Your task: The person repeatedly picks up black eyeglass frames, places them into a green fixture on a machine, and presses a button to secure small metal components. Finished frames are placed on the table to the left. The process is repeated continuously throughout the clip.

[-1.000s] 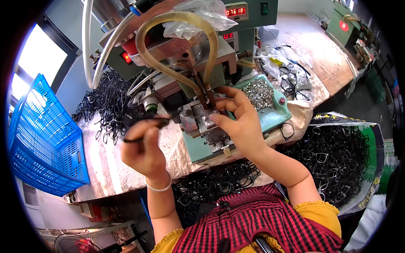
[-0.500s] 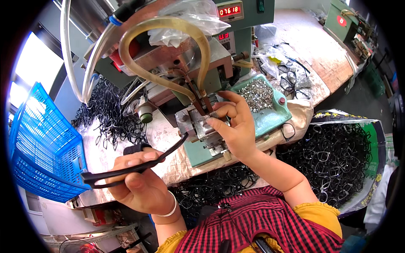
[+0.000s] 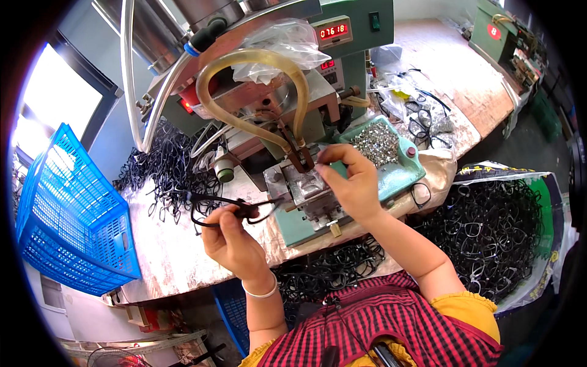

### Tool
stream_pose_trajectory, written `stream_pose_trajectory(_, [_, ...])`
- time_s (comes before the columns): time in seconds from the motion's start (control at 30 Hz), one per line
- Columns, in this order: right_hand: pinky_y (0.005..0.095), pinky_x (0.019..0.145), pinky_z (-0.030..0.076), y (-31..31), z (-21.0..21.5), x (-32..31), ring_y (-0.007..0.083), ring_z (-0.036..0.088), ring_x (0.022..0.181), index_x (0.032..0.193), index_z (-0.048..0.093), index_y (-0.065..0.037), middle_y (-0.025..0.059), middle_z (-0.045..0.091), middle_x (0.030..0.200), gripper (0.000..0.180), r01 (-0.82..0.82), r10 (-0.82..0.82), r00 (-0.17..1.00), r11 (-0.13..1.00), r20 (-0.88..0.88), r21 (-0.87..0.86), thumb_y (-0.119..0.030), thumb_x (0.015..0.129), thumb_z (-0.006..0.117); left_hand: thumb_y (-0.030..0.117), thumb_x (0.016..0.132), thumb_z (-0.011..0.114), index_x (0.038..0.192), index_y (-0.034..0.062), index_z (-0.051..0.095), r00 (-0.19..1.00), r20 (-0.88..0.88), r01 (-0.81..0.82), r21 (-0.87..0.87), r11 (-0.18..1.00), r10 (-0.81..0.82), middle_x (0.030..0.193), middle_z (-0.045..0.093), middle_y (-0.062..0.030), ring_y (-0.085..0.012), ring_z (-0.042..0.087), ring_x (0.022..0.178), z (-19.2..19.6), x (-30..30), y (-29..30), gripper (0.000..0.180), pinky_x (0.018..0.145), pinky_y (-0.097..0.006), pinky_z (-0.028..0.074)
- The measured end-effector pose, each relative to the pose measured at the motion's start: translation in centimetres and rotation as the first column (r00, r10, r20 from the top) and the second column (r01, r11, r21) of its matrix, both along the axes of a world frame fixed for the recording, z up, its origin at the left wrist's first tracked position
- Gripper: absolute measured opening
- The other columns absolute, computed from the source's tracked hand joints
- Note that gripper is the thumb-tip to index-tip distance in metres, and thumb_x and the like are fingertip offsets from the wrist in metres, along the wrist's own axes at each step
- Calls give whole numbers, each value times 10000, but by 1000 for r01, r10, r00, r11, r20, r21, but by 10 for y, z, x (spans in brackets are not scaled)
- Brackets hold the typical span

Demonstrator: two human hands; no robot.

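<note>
A black eyeglass frame (image 3: 229, 208) is pinched in the left hand (image 3: 235, 241), held above the tabletop (image 3: 165, 257) just left of the metal fixture (image 3: 306, 189). The right hand (image 3: 351, 183) rests on that fixture, fingertips closed as if pinching something too small to make out. Behind it lies a teal tray (image 3: 397, 177) of small metal parts. Above, a crumpled clear plastic bag (image 3: 281, 49) lies on the green machine (image 3: 342, 61) beside a red-digit display (image 3: 333, 30). A blue basket (image 3: 67, 214) stands at the left; a green-rimmed sack of black frames (image 3: 489, 238) sits at the right.
</note>
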State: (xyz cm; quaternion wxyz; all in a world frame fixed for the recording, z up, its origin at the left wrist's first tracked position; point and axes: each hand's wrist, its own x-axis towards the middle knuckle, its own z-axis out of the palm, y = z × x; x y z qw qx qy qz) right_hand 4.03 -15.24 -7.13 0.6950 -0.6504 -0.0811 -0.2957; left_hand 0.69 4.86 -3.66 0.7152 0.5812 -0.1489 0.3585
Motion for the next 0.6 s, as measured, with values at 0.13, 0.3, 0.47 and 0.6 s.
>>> stream_pose_trajectory(0.13, [325, 838, 499, -1, -1, 1, 253, 648, 902, 897, 669, -9, 105, 672, 937, 110, 54, -47, 991, 997, 126, -60, 19, 791, 673, 202, 1042, 528, 1075, 56, 616, 990, 143, 17, -10, 1000, -15, 960, 678, -126, -213, 644, 814, 20, -10, 5, 173, 666, -336, 542])
stream_pose_trajectory(0.3, [436, 876, 517, -69, -14, 23, 303, 620, 1098, 881, 718, -57, 121, 685, 1034, 128, 447, -499, 851, 520, 166, -728, -47, 753, 716, 208, 1038, 533, 1093, -13, 587, 936, 290, 125, 258, 958, -200, 988, 652, -169, -239, 624, 853, 75, -40, 4, 235, 737, -347, 532])
stream_pose_trajectory(0.47, [425, 851, 540, -103, -67, 34, 339, 612, 1122, 818, 697, -56, 131, 668, 1023, 84, 392, -452, 869, 380, 201, -838, -103, 753, 723, 86, 977, 632, 999, -54, 656, 973, 184, -211, 440, 873, 142, 922, 695, -140, -190, 651, 791, 72, 6, -16, 144, 666, -305, 553])
stream_pose_trajectory(0.6, [432, 808, 537, -101, -51, 34, 338, 613, 1085, 827, 689, -60, 123, 663, 1020, 143, 300, -460, 886, 471, 59, -829, -151, 746, 764, 68, 982, 622, 1002, -72, 662, 993, 60, -118, 261, 958, 105, 935, 697, -124, -149, 637, 779, 64, 26, -12, 147, 679, -263, 540])
